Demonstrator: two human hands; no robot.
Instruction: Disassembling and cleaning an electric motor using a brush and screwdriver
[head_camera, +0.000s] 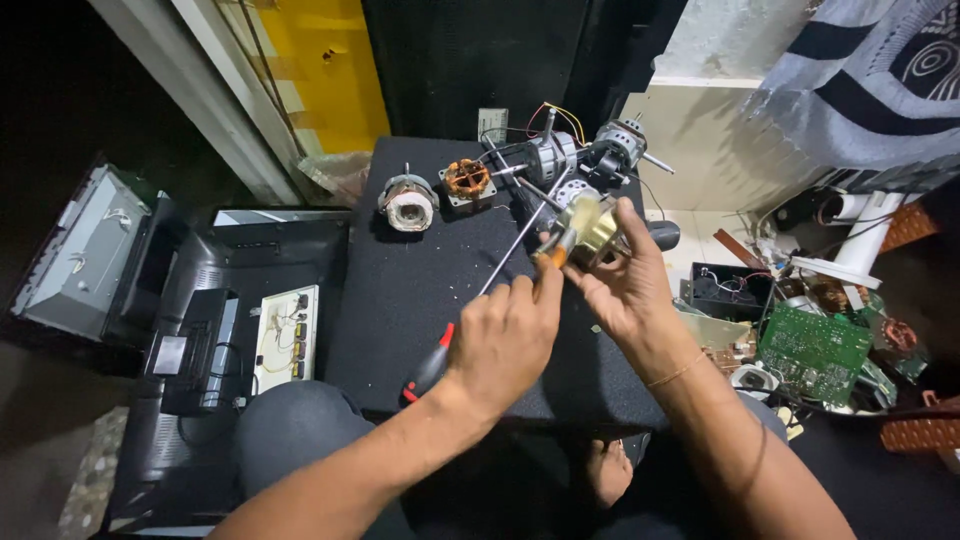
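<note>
My right hand (625, 285) grips a small round brass-coloured motor part (590, 224) above the black mat (400, 290). My left hand (505, 335) pinches a small orange piece (553, 250) between thumb and forefinger, pressed against that part. A long screwdriver (520, 240) with a red and black handle runs under my left hand; I cannot tell if the hand touches it. Its shaft points toward the motors at the back.
At the mat's far edge sit a white-wound stator (408, 203), a copper-wound stator (467, 180) and two motor bodies (552, 155). An opened black screen casing with a circuit board (285, 335) lies left. A green circuit board (815, 350) and scrap parts lie right.
</note>
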